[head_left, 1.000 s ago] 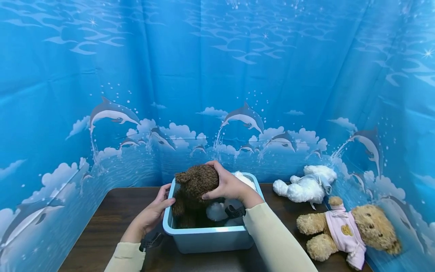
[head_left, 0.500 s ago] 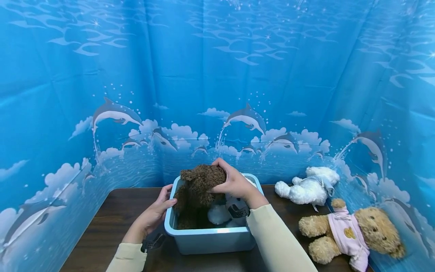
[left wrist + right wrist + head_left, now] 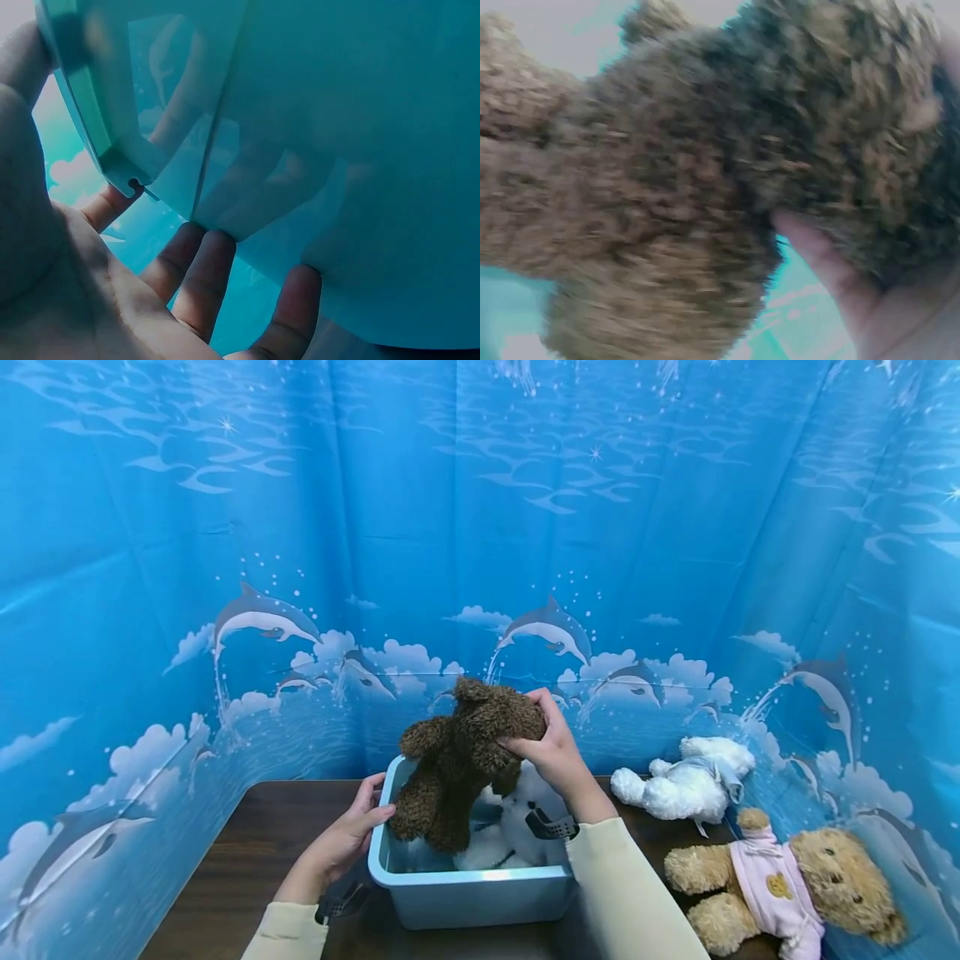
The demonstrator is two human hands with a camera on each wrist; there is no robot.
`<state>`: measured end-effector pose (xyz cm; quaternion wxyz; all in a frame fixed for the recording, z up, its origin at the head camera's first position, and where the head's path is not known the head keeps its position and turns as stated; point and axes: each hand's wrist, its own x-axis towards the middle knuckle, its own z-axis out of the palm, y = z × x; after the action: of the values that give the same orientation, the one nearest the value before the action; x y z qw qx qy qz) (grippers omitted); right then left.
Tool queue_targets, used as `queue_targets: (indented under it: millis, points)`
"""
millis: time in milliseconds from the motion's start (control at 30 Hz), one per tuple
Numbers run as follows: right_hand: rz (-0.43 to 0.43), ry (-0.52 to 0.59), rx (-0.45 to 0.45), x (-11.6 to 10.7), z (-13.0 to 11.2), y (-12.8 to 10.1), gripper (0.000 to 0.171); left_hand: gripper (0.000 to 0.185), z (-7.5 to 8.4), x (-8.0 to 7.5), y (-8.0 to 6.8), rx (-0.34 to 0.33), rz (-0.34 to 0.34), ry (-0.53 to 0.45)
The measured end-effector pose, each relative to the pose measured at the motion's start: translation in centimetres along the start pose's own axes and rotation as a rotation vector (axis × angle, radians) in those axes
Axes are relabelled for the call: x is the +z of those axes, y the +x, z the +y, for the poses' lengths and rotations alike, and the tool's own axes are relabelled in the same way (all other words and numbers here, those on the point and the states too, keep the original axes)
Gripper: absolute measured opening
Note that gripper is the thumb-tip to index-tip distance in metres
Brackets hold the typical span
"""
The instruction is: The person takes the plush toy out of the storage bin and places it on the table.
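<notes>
Over the pale blue bin (image 3: 480, 902), the brown plush bear (image 3: 452, 764) is probably best guided smoothly clear of the white toy (image 3: 516, 828) inside, the right hand (image 3: 558, 762) clamped round its head, the left hand (image 3: 347, 835) gripping the bin's left edge, fingers against its outside.

The head view is brightly and evenly lit; pale glare is spread over the blue curtain (image 3: 405, 485) at the far right of the frame, and a small highlight is caught on the front rim of the bin (image 3: 480, 906). The left wrist view is dimmer and tinged teal: the fingers (image 3: 291, 307) are left partly in shadow and are mirrored in the bin's glossy wall. In the right wrist view, the brown plush toy (image 3: 652, 165) is softened by blur, and the background is washed out at the top.
</notes>
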<state>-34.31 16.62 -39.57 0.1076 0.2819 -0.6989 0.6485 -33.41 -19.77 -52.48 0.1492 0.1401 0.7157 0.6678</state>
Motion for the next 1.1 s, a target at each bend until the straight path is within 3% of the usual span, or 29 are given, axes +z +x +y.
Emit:
queue_targets:
  millis: [233,367,533,700,900,1100]
  points:
    - [0.244,0.015,-0.082,-1.4,-2.5,-1.4,0.049,0.077,-0.3,0.2,-0.2,-0.012,0.025,0.013]
    - [0.329,0.148,-0.16,-1.8,-4.0,-2.3,0.051,0.075,-0.2,0.2,-0.3,-0.01,0.034,0.017]
    - [0.348,0.288,-0.319,-3.0,-6.4,-3.5,0.063,0.072,-0.2,0.2,-0.1,0.008,0.031,0.014]
    - [0.334,0.417,-0.462,-4.9,-8.7,-5.2,0.06,0.072,-0.4,0.3,0.1,0.017,0.024,0.006]
    - [0.397,0.518,-0.462,-7.5,-10.8,-7.5,0.063,0.072,-0.3,0.4,-0.1,0.013,0.035,0.001]
    - [0.467,0.493,-0.496,-9.7,-12.2,-9.7,0.067,0.072,-0.3,0.3,-0.1,0.012,0.042,0.003]
